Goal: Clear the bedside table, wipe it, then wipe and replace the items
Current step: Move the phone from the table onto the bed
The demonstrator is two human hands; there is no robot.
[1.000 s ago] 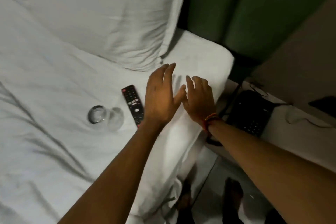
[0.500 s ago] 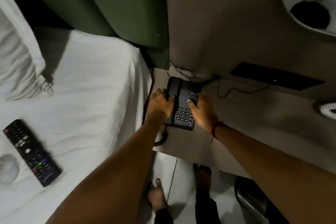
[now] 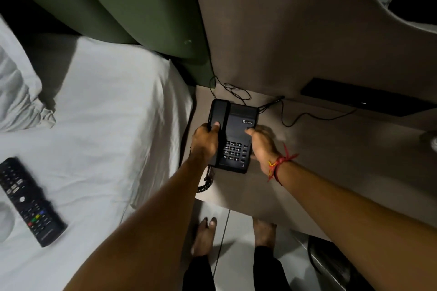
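Note:
A black desk telephone [image 3: 237,125] stands on the beige bedside table [image 3: 331,149], close to its left edge. My left hand [image 3: 204,143] grips the phone's left side, thumb on the handset. My right hand [image 3: 262,146] holds the phone's right edge, with a red thread on the wrist. A black remote control [image 3: 28,201] lies on the white bed [image 3: 106,137] at the left. Beside the remote, at the frame's left edge, part of a clear glass [image 3: 4,222] shows.
Thin black cables [image 3: 290,120] run from the phone along the table's back. A flat black device [image 3: 364,99] lies at the back right. A pillow [image 3: 19,92] is at the left, green panels behind. My bare feet [image 3: 205,236] stand on the tiled floor.
A second ago both hands hovered over the bed near the remote. They have moved right to the bedside table and closed on the two sides of the telephone.

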